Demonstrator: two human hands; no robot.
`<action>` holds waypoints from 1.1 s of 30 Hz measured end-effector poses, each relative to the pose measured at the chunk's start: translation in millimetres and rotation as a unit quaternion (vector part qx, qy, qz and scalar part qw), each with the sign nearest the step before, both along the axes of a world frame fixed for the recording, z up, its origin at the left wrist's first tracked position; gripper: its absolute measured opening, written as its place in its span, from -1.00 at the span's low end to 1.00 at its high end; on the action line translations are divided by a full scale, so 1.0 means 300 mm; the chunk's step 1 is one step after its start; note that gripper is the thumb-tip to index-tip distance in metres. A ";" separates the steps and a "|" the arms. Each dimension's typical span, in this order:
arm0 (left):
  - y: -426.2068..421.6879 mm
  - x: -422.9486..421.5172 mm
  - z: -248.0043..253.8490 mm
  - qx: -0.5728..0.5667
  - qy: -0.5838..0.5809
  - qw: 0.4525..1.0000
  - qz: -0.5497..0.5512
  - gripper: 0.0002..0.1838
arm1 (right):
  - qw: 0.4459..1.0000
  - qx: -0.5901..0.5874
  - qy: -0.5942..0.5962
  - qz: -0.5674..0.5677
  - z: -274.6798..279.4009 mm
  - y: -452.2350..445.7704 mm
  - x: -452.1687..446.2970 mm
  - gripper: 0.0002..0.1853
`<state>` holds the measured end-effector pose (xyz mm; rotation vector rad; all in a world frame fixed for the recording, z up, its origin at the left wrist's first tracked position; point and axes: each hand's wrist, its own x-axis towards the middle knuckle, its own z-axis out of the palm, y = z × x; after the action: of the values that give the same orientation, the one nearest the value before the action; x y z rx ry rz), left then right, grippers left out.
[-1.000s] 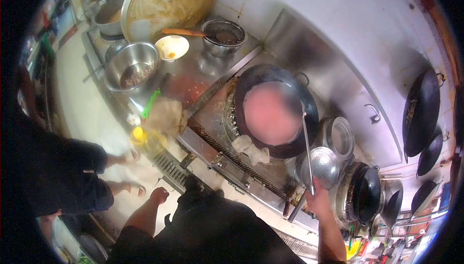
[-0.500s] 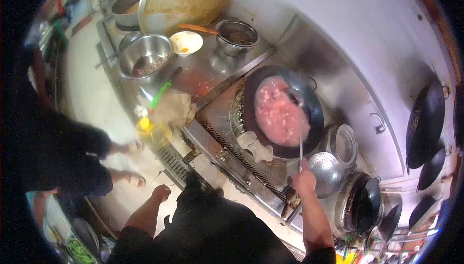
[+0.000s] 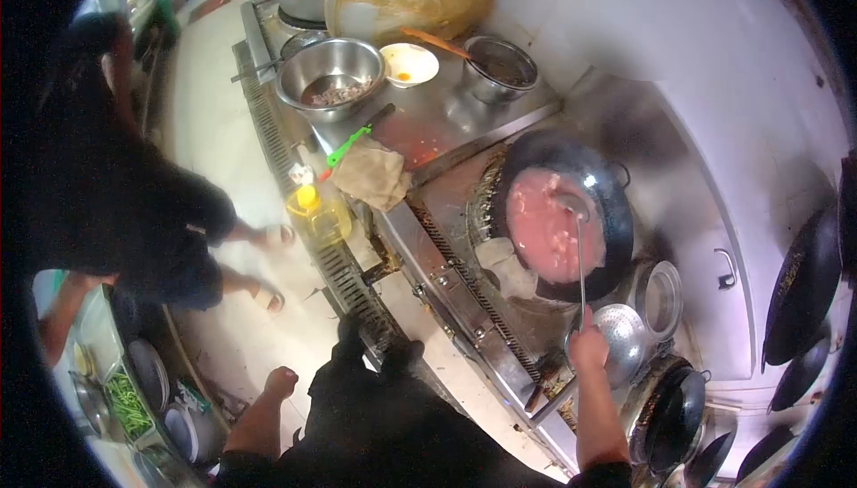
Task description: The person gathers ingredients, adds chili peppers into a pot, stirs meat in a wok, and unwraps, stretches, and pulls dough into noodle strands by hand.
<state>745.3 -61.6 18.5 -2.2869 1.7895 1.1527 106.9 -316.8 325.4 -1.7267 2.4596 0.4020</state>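
My right hand (image 3: pixel 589 348) is closed round the long handle of a metal ladle (image 3: pixel 581 265). The ladle's bowl lies in pink liquid (image 3: pixel 546 242) with pale pieces, inside a dark wok (image 3: pixel 616 180) on the stove. A folded beige cloth (image 3: pixel 507 266) rests at the wok's near left rim. Close to my right hand is a perforated metal strainer (image 3: pixel 625 345). My left hand (image 3: pixel 282 383) hangs beside my body above the floor, fingers curled, with nothing visible in it.
On the steel counter stand a metal bowl of chopped meat-like pieces (image 3: pixel 335 68), a white bowl (image 3: pixel 411 64) and a metal pot (image 3: pixel 500 68). A yellow-capped oil bottle (image 3: pixel 320 218) stands near the stove edge. Another person (image 3: pixel 143 175) stands at left. More woks (image 3: pixel 674 421) are at right.
The view has shifted, so the stove appears farther right and lower. The ladle's bowl has moved from the wok's upper part into the pink liquid. My left hand stays curled.
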 end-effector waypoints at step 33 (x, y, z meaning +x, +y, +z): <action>0.971 0.988 -0.408 0.132 -0.020 0.966 0.220 -0.60 | 0.956 0.177 -0.109 0.206 -0.734 0.335 1.460 -0.70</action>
<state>1041.6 229.6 -103.9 -2.5805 1.0549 1.2883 544.9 -216.3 105.0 -1.9848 1.7409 0.6080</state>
